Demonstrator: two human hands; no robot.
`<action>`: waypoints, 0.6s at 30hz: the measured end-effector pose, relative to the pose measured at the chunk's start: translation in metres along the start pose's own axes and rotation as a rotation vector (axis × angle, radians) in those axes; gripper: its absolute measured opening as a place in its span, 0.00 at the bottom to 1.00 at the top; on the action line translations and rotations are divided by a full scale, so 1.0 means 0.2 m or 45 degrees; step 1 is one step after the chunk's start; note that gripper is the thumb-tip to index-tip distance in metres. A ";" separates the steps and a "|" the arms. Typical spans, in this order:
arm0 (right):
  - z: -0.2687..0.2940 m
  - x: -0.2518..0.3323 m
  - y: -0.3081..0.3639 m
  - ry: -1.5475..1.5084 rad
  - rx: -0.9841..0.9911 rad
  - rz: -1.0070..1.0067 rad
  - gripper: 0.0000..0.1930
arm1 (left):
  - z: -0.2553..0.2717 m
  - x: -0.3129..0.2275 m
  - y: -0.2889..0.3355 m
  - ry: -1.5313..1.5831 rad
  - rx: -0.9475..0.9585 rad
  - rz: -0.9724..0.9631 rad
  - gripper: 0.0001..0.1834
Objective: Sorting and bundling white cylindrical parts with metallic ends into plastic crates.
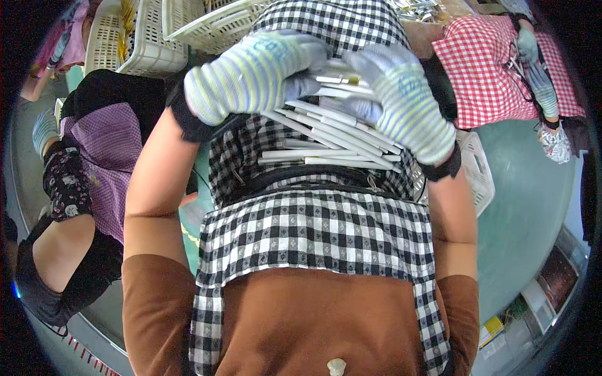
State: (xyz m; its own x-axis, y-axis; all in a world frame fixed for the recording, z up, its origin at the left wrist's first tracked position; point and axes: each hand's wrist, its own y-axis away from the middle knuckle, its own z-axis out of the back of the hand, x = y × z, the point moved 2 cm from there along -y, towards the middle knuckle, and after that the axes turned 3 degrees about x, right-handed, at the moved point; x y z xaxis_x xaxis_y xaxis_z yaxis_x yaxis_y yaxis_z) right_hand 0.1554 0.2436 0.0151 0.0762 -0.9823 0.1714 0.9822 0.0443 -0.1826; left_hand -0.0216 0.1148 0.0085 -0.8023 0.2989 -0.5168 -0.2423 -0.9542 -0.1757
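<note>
A loose pile of slim white rods lies in my lap on the black-and-white checked apron. Above the pile, my left hand, in a striped knitted glove, curls its fingers at the left ends of more rods. On the other side my right hand, gloved alike, bends over the right ends of these rods, its thumb below them. Both hands look closed on this bundle, though the glove fingers partly hide the grip. Shiny metallic bits show among the held rods. What the rods belong to is not clear.
White plastic crates stand beyond my left hand, one with yellow items inside. Another white basket is by my right forearm. Gloved co-workers sit close on both sides, one in a red checked apron. Metallic pieces lie at the far side.
</note>
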 end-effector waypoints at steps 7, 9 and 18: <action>-0.04 0.09 0.13 -0.097 0.027 -0.023 0.38 | -0.03 -0.09 0.14 0.359 0.007 0.009 0.15; -0.03 0.07 0.15 -0.150 0.032 0.008 0.38 | -0.02 -0.07 0.18 0.646 0.007 0.186 0.12; -0.02 0.15 0.42 -0.721 -0.328 -0.296 0.44 | -0.09 -0.17 0.40 1.156 -0.314 0.457 0.13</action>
State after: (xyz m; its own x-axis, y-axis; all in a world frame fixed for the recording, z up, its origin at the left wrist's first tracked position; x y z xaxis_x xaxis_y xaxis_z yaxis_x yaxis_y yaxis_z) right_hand 0.2387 0.2162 0.0015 0.0151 -0.7101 0.7039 0.9169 -0.2710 -0.2930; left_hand -0.0038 0.0290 -0.0034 -0.0613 -0.0090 -0.9981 0.1343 -0.9909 0.0007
